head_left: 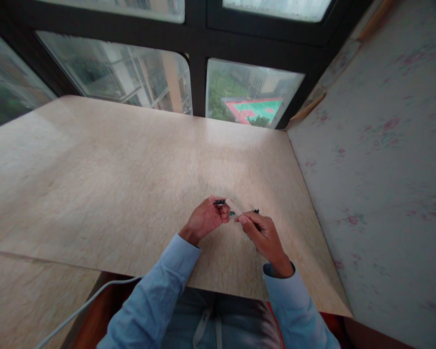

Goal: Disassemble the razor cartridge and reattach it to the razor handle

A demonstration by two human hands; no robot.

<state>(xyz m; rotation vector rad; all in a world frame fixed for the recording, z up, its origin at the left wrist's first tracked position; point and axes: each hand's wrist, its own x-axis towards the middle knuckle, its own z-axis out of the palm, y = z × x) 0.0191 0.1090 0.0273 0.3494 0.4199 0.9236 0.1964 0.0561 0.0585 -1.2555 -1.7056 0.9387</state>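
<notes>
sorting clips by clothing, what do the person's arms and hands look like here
Both arms wear long light blue shirt sleeves, left sleeve and right sleeve, ending in cuffs at the wrists. The left hand and right hand are bare: no gloves, no watch or ring showing.

Left hand point(206, 219): curled, fingers pinched shut
Right hand point(264, 237): pinched, forefinger stretched out, its tip just beside the left fingertips
Left forearm point(156, 291): angled inward
Right forearm point(294, 305): angled inward

text: none legible | labels: none | numbers: none
</notes>
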